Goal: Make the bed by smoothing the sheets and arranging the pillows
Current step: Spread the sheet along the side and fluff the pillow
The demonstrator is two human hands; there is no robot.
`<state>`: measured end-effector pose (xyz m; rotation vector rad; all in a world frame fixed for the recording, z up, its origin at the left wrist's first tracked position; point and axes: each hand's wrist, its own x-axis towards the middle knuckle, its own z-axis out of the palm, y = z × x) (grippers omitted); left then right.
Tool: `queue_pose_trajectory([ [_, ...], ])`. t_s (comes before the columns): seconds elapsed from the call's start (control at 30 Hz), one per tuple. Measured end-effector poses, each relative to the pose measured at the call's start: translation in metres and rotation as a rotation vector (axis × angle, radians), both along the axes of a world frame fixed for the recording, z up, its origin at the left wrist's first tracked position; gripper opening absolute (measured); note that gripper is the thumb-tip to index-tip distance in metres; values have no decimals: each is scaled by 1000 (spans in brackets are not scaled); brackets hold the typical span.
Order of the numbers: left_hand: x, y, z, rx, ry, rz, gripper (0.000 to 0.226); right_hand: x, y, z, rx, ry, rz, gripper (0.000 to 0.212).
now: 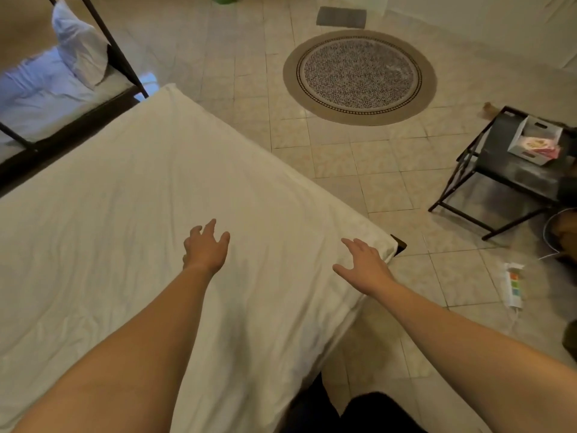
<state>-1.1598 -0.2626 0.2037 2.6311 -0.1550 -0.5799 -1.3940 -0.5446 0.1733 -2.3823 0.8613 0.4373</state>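
Left hand [206, 248] spread over sheet [125, 189] | right hand [363, 265] spread near its corner

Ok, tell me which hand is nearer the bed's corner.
The right hand, at the edge of the sheet by that corner; the left hand is further in.

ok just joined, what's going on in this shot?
A person is reaching with both bare hands over the white sheet on the bed. The left hand is out over the middle and the right hand is near the corner. Both have their fingers spread and neither grips the fabric. I cannot tell whether they touch it. The sheet shows light creases. The only pillow in view sits on the neighbouring bed.
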Motion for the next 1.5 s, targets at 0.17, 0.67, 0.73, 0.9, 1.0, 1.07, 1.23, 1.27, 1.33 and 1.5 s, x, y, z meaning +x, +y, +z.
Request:
queue_pose_trajectory([
  [0.17, 48, -62, -8, -15, -4, -14, 62, 35, -50, -17, 40, 18, -49, 80],
  [0.67, 226, -237, -101, 90, -3, 97, 65, 140, -179, -155, 113, 146, -58, 87],
  [0.73, 258, -265, -121, 95, -14, 109, 67, 158, -193, -179, 127, 145, -55, 90],
  [0.9, 322, -331, -174, 123, -15, 95, 68, 183, -223, -224, 144, 140, -25, 93],
  [1.0, 347, -358, -203, 171, -7, 84, 71, 187, -238, -243, 148, 117, 22, 93],
  [1.07, 359, -372, -220, 205, 2, 87, 75, 187, -242, -251, 158, 111, 22, 93],
  [1.23, 378, -396, -262, 236, 33, 83, 81, 187, -238, -266, 132, 82, 8, 92],
  [1.27, 380, -399, -270, 232, 52, 85, 85, 187, -238, -268, 118, 75, 14, 91],
  [1.33, 383, -407, -286, 231, 98, 112, 96, 187, -238, -272, 87, 63, 23, 90],
  [1.5, 375, -421, -307, 310, 103, 106, 88, 184, -243, -274, 114, 121, -17, 75],
])
